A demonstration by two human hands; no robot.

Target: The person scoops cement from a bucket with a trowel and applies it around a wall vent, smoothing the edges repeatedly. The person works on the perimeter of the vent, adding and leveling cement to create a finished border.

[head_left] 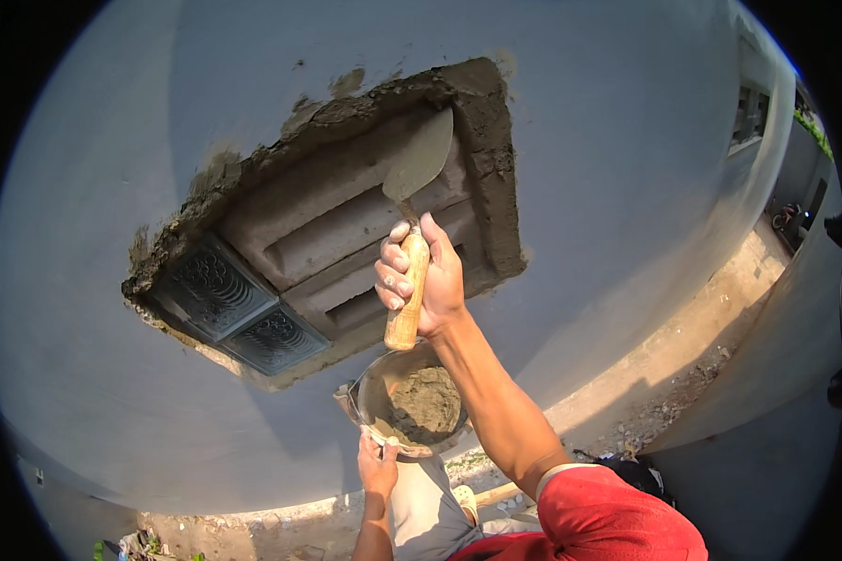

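Note:
My right hand is wrapped round the wooden handle of a trowel. Its metal blade points up into a recessed wall opening, close to the upper right corner. Wet mortar lines the opening's top and right edges, rough and uneven. Lower down, the fingers of my left hand grip the rim of a bucket. A mound of grey-brown mortar sits inside it. Within the opening are concrete vent blocks with slots, and patterned glass blocks at the lower left.
A smooth grey wall surrounds the opening. Below runs a dirt path strewn with rubble, with another wall along its right. A wooden pole lies near a shoe. Farther right, a window shows in the wall.

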